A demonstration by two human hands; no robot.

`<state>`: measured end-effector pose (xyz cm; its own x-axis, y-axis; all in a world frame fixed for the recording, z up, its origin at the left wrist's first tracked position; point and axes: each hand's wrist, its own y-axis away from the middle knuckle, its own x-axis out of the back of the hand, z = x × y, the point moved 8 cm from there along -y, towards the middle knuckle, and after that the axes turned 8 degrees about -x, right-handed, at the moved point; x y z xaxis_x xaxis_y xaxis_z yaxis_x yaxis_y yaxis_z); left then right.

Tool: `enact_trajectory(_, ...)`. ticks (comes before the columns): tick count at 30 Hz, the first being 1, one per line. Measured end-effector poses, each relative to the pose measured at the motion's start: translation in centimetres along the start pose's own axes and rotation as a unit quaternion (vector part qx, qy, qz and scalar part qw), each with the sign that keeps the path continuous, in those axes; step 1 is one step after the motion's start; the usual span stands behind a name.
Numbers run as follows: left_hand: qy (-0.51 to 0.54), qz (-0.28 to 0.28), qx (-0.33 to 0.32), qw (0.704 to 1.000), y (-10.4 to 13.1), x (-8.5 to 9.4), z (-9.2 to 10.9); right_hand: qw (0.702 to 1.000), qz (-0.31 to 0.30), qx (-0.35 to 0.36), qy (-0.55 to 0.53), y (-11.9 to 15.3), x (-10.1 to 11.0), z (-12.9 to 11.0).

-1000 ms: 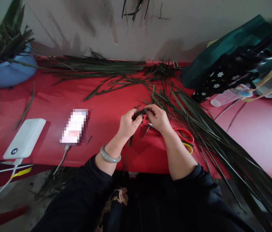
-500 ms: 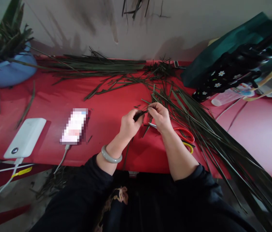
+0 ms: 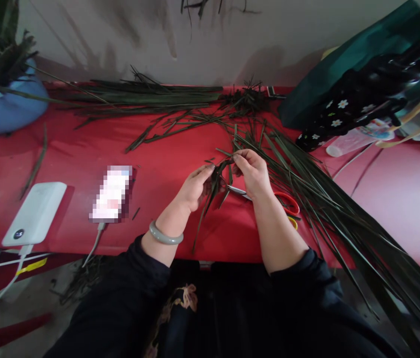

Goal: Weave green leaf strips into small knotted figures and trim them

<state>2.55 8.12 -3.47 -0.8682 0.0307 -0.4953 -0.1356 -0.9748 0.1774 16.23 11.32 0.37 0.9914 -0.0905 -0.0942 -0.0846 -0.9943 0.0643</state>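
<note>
Between my hands is a small bundle of dark green leaf strips (image 3: 215, 180), with thin ends hanging down toward the table edge. My left hand (image 3: 195, 188), with a pale bangle on its wrist, grips the bundle from the left, its thumb on top. My right hand (image 3: 253, 171) pinches the bundle's upper right end between thumb and fingertips. Under my right hand and forearm lie scissors with red handles (image 3: 287, 203), their blades pointing left. A yellow handle (image 3: 292, 223) shows just below, mostly hidden by my forearm.
Long green leaves (image 3: 329, 199) spread across the right side, overhanging the front edge. More strips (image 3: 138, 97) lie along the wall. On the left are a phone (image 3: 111, 194), a white power bank (image 3: 35, 214) and a blue basin (image 3: 8, 109). A flowered black umbrella (image 3: 355, 109) leans at right.
My hands have moved slightly apart. The leaf bundle shows more between them, its strips now hanging down. My left fingers have straightened somewhat. The whole view has shifted a little.
</note>
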Motion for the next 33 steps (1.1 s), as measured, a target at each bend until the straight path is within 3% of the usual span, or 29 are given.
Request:
enact_trajectory(4,0.034,-0.012,0.015,0.999,0.0,-0.1,0.0,0.999,-0.036,-0.002,0.022,0.2,-0.6,-0.2)
enact_trajectory(10,-0.004,-0.055,0.008,0.998,0.1,-0.3,0.2,0.995,-0.08,0.007,0.057,0.5,-1.2,-0.4)
enact_trajectory(16,0.002,-0.036,-0.019,0.999,0.0,-0.5,0.5,0.992,-0.106,0.019,0.071,0.5,-1.4,-0.3)
enact_trajectory(27,-0.008,-0.059,-0.011,0.998,0.1,-0.9,0.1,0.997,-0.072,0.015,0.012,0.5,-1.2,-0.3)
enact_trajectory(30,-0.048,-0.052,-0.059,0.996,0.0,-0.8,0.6,0.998,-0.065,0.02,0.015,0.5,-1.3,-0.1)
enact_trajectory(33,-0.166,-0.029,-0.166,0.972,0.2,-0.6,2.1,0.997,-0.073,0.023,0.026,0.5,-1.5,0.2)
